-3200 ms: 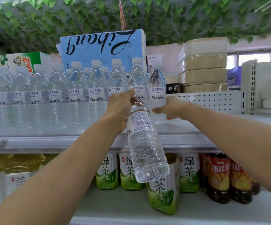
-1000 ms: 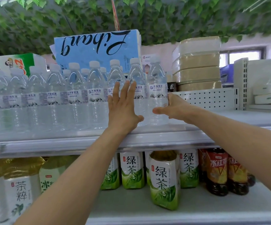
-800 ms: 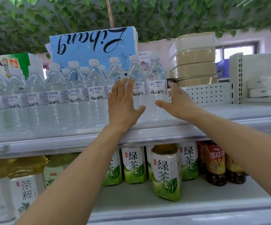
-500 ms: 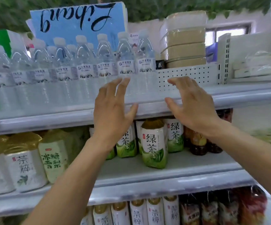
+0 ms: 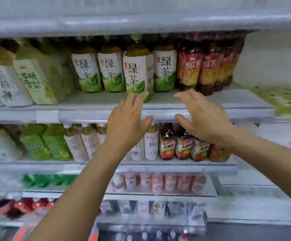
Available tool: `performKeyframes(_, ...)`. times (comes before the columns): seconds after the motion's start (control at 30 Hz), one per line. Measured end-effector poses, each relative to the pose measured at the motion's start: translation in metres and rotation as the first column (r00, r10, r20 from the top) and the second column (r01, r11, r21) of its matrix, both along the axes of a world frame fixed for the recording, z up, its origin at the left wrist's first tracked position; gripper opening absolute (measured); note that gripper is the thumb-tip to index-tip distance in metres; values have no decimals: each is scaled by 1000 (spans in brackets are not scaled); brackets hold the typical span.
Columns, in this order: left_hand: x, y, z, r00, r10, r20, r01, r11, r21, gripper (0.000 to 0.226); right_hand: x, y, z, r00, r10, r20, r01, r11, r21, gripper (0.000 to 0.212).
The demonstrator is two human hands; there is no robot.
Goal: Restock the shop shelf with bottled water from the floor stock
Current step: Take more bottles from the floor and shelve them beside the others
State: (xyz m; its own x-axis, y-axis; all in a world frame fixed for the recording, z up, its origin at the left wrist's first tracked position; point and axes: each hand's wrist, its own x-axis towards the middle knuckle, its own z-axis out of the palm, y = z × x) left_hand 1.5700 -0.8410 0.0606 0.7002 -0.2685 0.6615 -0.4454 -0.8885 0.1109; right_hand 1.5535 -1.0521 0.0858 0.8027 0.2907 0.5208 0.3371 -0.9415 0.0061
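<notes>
My left hand [image 5: 127, 122] and my right hand [image 5: 202, 120] hover side by side in front of the shelf unit, fingers spread, holding nothing. Both are level with the front lip of the green-tea shelf [image 5: 202, 105]. The top shelf [image 5: 141, 23], which carries the water bottles, shows only as its blurred white front edge along the upper border; the bottles themselves are out of view. No floor stock of water is visible.
Green-tea bottles [image 5: 137, 70] and red iced-tea bottles [image 5: 191, 66] fill the shelf behind my fingertips. Below it stand white tea bottles [image 5: 150, 145] and dark juice bottles [image 5: 167, 145]. Lower shelves hold pink bottles [image 5: 156, 183] and small items, blurred.
The left hand set its water bottle on the top shelf and both hands pressed the row in. Both hands have since dropped away empty, and the view has tilted down the shelves.
</notes>
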Motion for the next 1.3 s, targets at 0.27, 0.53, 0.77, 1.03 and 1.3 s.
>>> performKeyframes(0.27, -67, -26, -146, 886, 40, -461, -136, 975, -178, 61, -27, -42, -136, 900, 53, -433, -41, 999, 36, 51)
performKeyframes(0.53, -115, -25, -295, 577, 49, -815, -288, 946, -147, 53, -48, -52, -271, 691, 18, -723, 30, 998, 53, 45)
performKeyframes(0.77, -143, -20, -457, 248, 27, -968, -432, 898, -86, 44, -72, -45, -450, 449, 24, -893, 173, 978, 113, 37)
performKeyframes(1.03, -168, -18, -656, -42, -17, -999, -553, 833, 9, 51, -94, -30, -655, 192, -29, -981, 107, 994, -8, 51)
performKeyframes(1.3, -175, -24, -820, -15, 25, -1000, -594, 804, 29, 73, -74, 6, -813, 343, -103, -934, -103, 984, -146, 60)
